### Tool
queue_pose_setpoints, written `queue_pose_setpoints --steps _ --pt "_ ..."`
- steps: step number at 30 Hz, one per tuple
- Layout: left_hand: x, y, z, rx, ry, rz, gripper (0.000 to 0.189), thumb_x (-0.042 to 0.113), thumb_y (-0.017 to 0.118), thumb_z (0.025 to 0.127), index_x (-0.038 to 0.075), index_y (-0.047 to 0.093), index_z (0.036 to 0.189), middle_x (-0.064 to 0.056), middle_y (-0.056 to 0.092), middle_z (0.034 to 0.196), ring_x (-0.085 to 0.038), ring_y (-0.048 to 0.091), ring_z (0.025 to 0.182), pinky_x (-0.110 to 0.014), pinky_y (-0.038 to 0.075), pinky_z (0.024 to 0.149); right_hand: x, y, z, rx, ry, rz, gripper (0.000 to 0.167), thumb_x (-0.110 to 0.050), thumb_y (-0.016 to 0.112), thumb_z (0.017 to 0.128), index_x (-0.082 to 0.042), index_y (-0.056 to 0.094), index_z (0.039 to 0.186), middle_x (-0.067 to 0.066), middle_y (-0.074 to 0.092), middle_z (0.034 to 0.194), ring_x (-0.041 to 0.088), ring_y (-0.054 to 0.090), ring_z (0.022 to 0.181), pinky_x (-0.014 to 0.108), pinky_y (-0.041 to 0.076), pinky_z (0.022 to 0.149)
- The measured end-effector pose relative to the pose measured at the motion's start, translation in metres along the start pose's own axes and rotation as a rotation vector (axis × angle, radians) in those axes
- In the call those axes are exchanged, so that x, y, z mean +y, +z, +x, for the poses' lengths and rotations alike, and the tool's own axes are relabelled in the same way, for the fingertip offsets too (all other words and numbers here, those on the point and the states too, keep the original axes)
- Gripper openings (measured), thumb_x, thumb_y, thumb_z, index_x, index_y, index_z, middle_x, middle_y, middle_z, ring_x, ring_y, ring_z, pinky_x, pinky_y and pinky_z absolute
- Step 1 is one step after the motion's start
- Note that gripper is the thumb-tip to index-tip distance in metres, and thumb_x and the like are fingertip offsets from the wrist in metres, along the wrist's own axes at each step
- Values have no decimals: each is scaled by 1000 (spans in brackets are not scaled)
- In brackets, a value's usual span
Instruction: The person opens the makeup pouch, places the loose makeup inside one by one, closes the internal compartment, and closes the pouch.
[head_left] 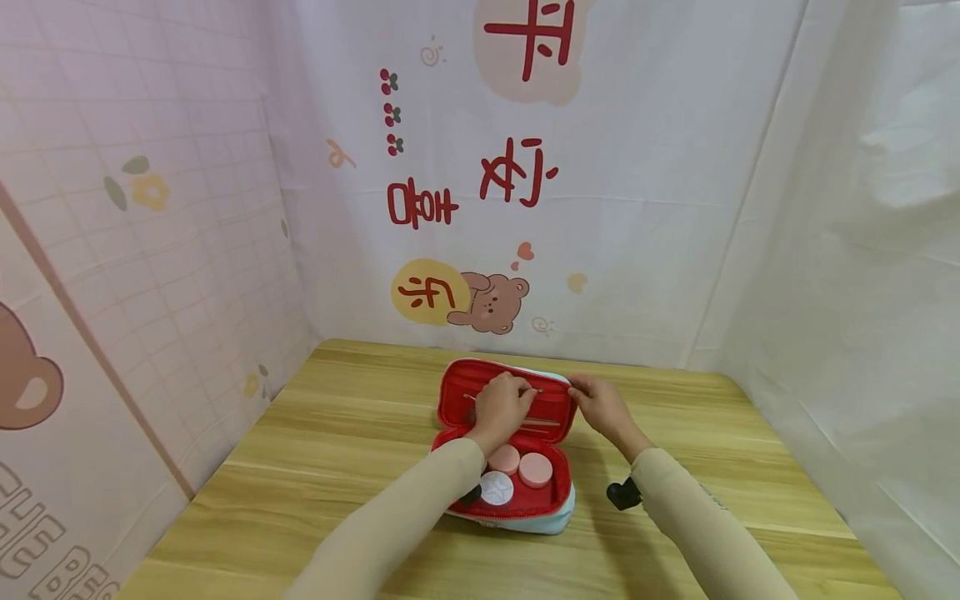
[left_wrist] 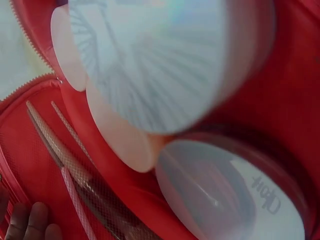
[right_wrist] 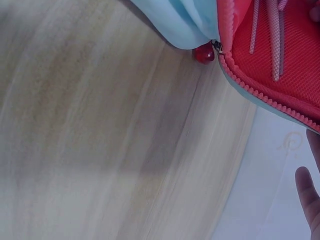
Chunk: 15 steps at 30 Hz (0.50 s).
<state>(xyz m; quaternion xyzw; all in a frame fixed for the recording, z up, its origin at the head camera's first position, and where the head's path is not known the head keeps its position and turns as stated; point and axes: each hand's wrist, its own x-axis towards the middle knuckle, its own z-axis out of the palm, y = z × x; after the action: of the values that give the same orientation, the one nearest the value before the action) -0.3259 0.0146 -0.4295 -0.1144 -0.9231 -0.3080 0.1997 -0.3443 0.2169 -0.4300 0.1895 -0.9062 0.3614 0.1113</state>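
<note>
A light blue zip bag (head_left: 551, 523) with a red lining stands open on the table, its lid tipped back. My left hand (head_left: 501, 410) reaches over the bag to the lid's mesh pocket (right_wrist: 300, 60). Its fingertips pinch at a small shiny zipper pull (head_left: 538, 390) near the pocket's upper edge. My right hand (head_left: 603, 408) grips the lid's upper right corner between thumb and fingers. Behind the mesh lie slim tools, among them a brown pointed one (left_wrist: 55, 135) and a pink stick (left_wrist: 75, 200).
In the bag's base sit pink round pieces (head_left: 536, 470), a white star-patterned round piece (head_left: 497, 488) and a clear-lidded round case (left_wrist: 210, 195). A red bead (right_wrist: 204, 53) hangs by the bag's hinge side. The wood-grain table (head_left: 337, 417) meets a white printed cloth (head_left: 637, 250) behind.
</note>
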Motion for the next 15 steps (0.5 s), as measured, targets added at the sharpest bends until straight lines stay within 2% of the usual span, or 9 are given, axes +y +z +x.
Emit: queue_pose_setpoints --steps 8,15 --pt "-7 -11 -1 -19 -23 -9 13 28 70 93 20 80 94 2 65 86 -19 64 84 -42 53 68 1 0 0 1 -4 -5 21 -3 57 99 4 69 115 10 73 93 27 68 89 49 53 83" --pt "-14 -21 -2 -53 -34 -25 14 28 70 93 19 79 96 4 65 84 -16 63 81 -36 50 64 0 0 -2 -3 -17 -13 20 -3 57 99 2 69 114 9 72 94 27 68 90 50 53 83"
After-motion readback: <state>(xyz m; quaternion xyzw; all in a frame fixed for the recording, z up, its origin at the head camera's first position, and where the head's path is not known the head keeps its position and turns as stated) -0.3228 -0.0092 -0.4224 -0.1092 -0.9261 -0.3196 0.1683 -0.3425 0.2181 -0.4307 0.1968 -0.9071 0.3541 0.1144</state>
